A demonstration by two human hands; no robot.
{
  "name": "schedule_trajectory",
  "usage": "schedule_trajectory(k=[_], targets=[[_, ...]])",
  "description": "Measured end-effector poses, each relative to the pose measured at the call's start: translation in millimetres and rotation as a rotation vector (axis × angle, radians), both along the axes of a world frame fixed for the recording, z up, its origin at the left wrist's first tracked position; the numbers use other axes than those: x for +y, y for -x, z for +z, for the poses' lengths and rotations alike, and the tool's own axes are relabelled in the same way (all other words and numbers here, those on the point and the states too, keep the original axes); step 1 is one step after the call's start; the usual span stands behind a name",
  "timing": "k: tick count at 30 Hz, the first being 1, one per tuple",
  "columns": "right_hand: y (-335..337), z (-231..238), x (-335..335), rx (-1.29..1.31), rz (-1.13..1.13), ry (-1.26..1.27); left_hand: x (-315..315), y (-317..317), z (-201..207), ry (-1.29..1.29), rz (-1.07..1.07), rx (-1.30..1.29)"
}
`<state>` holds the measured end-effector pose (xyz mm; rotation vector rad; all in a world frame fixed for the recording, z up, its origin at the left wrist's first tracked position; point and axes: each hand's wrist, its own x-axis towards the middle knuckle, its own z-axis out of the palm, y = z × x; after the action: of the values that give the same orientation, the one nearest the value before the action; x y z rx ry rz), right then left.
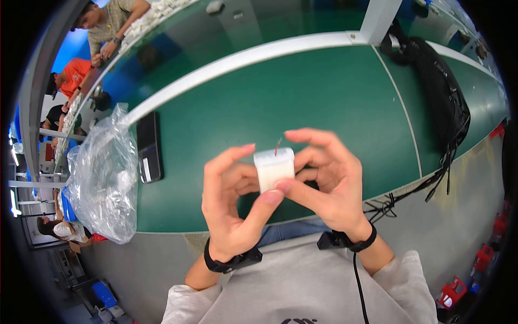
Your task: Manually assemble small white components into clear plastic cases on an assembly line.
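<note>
Between my two hands, above the near part of the green table, is a small white box-shaped case [274, 170] with a paler top. A short thin red wire [277, 148] stands up from that top. My left hand [232, 189] has its thumb on the near face of the case and its fingers curled along the left side, the index finger raised. My right hand [329, 181] presses its thumb beside the left one. Its other fingers bend round the right side, and its index fingertip is lifted close to the wire. Both wrists wear black straps.
A clear plastic bag [105, 178] lies at the table's left end, beside a black flat tray-like object [149, 148]. On the right is a black bag [440, 92] with cables hanging off the edge. A white frame bar [243, 56] crosses behind the green table [216, 108]. Several people work at far left.
</note>
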<state>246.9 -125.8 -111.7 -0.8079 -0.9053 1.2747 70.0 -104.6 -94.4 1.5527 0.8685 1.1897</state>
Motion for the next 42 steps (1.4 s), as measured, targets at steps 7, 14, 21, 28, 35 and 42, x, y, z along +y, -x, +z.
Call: schedule_trajectory(k=[7, 14, 21, 28, 35, 42], targets=[[4, -12, -4, -0.169, -0.122, -0.204, 0, 0, -5, -0.059, -0.085, -0.024], [3, -17, -2, -0.157, -0.107, -0.232, -1, 3, -8, -0.013, -0.093, 0.002], [2, -6, -4, -0.107, -0.049, -0.213, 0, 9, 0, 0.022, -0.139, -0.146], [1, -5, 0, -0.129, -0.092, -0.011, 75, 18, 53, 0.120, -0.216, 0.305], [3, -7, -8, -0.375, -0.040, -0.105, 222, 36, 45, 0.258, -0.185, 0.555], [7, -12, -8, -0.477, -0.005, -0.131, 314, 55, 1, 0.247, 0.102, 0.451]])
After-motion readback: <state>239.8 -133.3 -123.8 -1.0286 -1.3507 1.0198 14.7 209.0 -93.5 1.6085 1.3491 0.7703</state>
